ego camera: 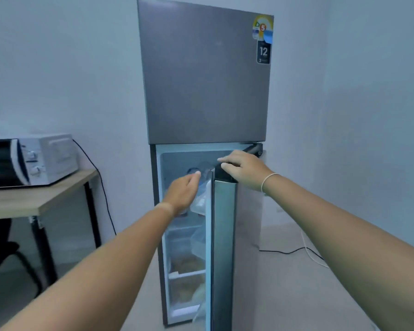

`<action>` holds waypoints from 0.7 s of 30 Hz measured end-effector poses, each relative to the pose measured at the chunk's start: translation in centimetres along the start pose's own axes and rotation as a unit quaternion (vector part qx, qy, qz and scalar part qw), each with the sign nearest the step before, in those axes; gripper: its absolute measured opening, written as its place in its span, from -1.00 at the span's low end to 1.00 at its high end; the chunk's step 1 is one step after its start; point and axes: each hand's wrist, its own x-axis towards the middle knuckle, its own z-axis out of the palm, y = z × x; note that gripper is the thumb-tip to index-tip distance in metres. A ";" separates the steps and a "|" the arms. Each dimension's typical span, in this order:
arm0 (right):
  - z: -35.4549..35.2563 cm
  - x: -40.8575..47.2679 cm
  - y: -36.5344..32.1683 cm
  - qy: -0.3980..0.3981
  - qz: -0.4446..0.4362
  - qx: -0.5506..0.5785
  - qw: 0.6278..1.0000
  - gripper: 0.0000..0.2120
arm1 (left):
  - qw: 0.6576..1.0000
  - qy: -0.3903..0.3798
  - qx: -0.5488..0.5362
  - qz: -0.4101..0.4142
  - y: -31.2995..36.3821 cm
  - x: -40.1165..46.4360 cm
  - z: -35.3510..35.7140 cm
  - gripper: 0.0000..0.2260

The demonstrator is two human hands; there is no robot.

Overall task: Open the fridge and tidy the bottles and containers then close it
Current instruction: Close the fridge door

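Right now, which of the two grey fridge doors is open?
The lower grey fridge door is open, swung toward the camera, right hand on its top edge. The upper grey freezer door is shut flat.

A tall grey fridge (204, 75) fills the centre of the frame, its upper door shut and its lower door (224, 247) swung out edge-on toward the camera, with blurred bags and containers on the shelves (187, 273) behind it. The right hand (245, 169) grips the dark top corner of the lower door, a thin band round its wrist, while the left hand (183, 193) reaches with loose fingers toward a clear bottle (202, 185) at the top of the compartment. At the left of the frame a white microwave (31, 160) sits on a wooden counter (43, 195).
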 end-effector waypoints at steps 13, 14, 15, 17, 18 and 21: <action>6.6 10.7 4.0 -0.014 -0.003 -0.006 1.000 -0.52 | 0.955 -0.020 0.296 0.020 -2.8 9.4 -5.4 -0.60; 6.9 12.0 4.4 -0.011 -0.008 -0.027 1.000 -0.51 | 0.947 -0.003 0.319 0.028 -4.0 10.0 -5.3 -0.57; 6.9 13.0 4.7 -0.008 -0.015 -0.059 0.998 -0.50 | 0.938 0.014 0.344 0.040 -5.1 10.6 -5.2 -0.54; 7.4 15.3 5.6 -0.008 -0.028 -0.130 0.991 -0.48 | 0.912 0.050 0.401 0.069 -7.2 11.9 -4.8 -0.49; 7.7 16.4 6.0 -0.015 -0.031 -0.159 0.987 -0.47 | 0.899 0.064 0.426 0.077 -8.1 12.6 -4.7 -0.47; 10.2 18.8 8.2 -0.049 -0.031 -0.218 0.974 -0.43 | 0.874 0.093 0.471 0.076 -10.4 14.8 -4.1 -0.44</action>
